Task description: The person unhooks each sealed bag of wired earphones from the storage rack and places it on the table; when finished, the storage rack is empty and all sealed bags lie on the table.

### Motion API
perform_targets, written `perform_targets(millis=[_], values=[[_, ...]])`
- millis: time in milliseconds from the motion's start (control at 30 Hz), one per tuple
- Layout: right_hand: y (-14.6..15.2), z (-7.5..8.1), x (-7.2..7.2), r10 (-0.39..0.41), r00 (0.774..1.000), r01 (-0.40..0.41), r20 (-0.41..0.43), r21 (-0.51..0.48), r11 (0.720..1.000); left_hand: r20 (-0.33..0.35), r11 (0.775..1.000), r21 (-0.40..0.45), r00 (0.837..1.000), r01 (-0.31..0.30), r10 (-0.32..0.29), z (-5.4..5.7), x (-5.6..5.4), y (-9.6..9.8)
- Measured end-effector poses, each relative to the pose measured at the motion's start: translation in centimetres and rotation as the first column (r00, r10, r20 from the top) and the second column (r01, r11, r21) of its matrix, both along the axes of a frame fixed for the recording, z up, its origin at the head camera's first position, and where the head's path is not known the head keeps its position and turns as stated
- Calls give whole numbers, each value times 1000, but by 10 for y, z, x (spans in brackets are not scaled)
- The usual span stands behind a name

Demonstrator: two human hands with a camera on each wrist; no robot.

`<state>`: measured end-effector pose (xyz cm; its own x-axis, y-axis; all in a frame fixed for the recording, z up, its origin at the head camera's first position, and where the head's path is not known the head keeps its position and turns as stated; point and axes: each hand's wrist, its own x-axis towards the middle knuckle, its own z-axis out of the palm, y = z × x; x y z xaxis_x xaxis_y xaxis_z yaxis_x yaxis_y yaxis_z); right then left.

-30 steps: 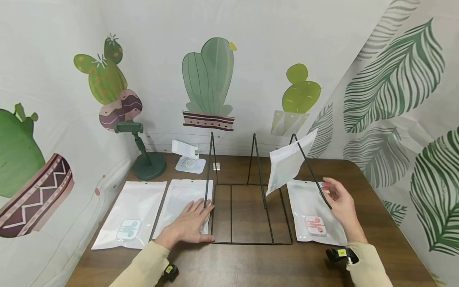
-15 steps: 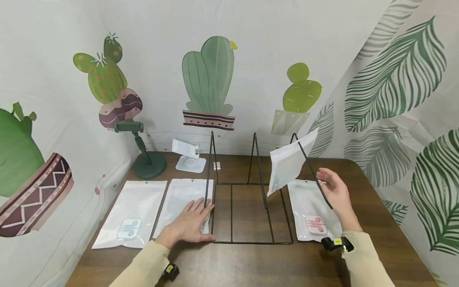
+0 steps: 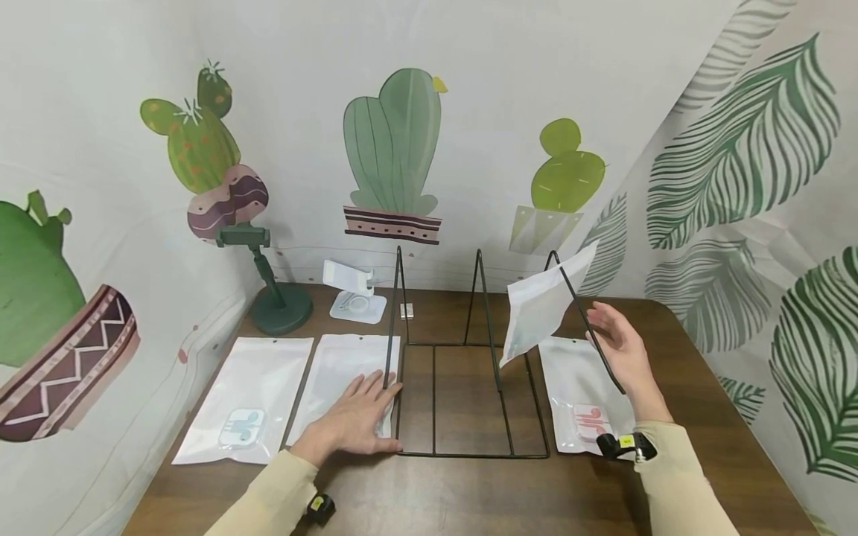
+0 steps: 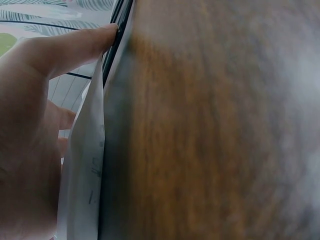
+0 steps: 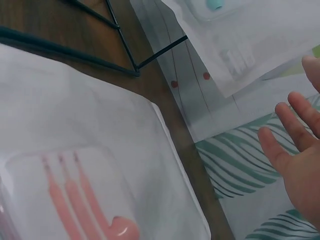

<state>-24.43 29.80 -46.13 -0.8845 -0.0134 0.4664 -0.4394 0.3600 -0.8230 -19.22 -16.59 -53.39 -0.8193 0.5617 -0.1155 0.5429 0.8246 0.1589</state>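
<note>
A black wire rack (image 3: 434, 402) with several upright prongs stands mid-table. My left hand (image 3: 355, 417) lies with fingers spread over a white pouch (image 3: 340, 356), its thumb touching the rack's left base wire in the left wrist view. On the right prong hangs another white pouch (image 3: 536, 313); the right wrist view shows a clear case with a teal part (image 5: 215, 4) in it. My right hand (image 3: 623, 353) is raised beside that prong, fingers loosely bent and holding nothing. Below it lies a pouch (image 3: 561, 372) with pink earphones (image 3: 591, 422) in a case.
At far left lies a pouch (image 3: 268, 372) with light-blue earphones (image 3: 243, 428). Behind stand a dark green phone stand (image 3: 281, 307), a white folding stand (image 3: 358, 305) and a small white block (image 3: 407, 311). A patterned curtain (image 3: 496, 149) hangs past the table's back edge.
My right hand has moved left and slightly away from me, closer to the right prong. The left hand, rack and pouches keep their places.
</note>
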Motion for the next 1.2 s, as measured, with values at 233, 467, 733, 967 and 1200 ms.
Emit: perform_targets(millis=[233,467,733,967,1200], values=[[10,-20,-20,52,998,-53,-24,-23,998,-4,1000,1,1000,4,-4,-2,0,0],[8,-21,-27,157,987,-159,-24,-148,976,-5,1000,4,1000,-3,3,-2,1,0],[5,-18,-33,185,983,-184,-8,-150,971,-23,1000,11,1000,7,-6,-2,0,-1],[2,-18,-38,156,987,-150,34,-128,980,-15,1000,2,1000,9,-9,-1,-1,0],[-3,-18,-41,109,990,-100,85,-106,989,0,1000,-8,1000,1,-1,-1,0,0]])
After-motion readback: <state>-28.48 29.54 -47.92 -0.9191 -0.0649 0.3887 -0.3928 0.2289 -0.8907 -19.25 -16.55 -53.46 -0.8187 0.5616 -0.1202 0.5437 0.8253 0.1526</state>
